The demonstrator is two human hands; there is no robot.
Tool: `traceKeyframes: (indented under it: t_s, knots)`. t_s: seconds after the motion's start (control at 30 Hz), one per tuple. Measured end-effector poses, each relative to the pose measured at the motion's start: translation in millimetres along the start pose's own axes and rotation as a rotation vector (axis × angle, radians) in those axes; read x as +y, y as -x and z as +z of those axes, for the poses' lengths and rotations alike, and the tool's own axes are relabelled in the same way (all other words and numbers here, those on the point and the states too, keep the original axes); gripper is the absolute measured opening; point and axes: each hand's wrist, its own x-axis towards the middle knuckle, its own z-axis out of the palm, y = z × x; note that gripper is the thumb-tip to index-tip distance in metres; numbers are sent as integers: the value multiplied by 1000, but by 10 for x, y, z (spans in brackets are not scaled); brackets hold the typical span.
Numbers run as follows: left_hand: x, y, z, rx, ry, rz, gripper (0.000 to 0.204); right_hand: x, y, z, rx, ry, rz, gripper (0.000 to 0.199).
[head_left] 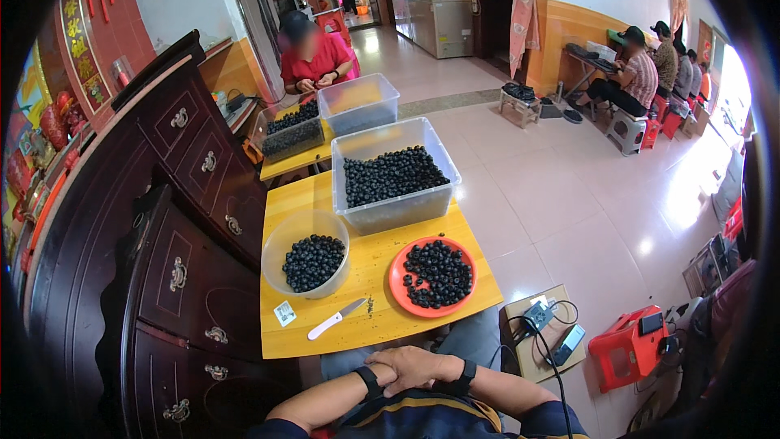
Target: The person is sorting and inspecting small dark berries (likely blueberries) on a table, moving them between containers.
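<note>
In my lap, below the table's near edge, my two hands rest crossed. My right hand (416, 364) lies on top, its fingers closed over my left hand (385, 374), whose own fingers are hidden beneath it. On the yellow table (301, 335) before them lies a small knife (335, 320) with a white handle, its blade pointing right. A red plate (396, 286) holds small, dark, round pieces (439, 275), perhaps nuts or fruits. More of them fill part of a round translucent tub (276, 264) at the left and a large clear bin (390, 215) behind.
A small white card (284, 313) and dark crumbs lie near the knife. Across the table a person in red (329, 57) works beside two more bins. Dark wooden drawers (203, 276) stand close on the left; a red stool (626, 349) and corded devices (540, 317) on the right.
</note>
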Motion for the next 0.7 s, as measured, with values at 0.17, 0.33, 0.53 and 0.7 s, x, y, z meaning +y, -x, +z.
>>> traceKeyframes:
  t_s: [0.17,0.33,0.53,0.7]
  knots:
    - [-41,49,-30,20,-6,69,38,174,134,52,104,-109,19,69]
    - [-75,126,-94,39,-9,136,38,49,107,-27,85,-32,48,63]
    - [-120,268,-117,70,0,205,39,-62,45,94,85,108,-13,49]
    - [-162,401,-40,97,16,262,39,82,43,240,239,98,-156,54]
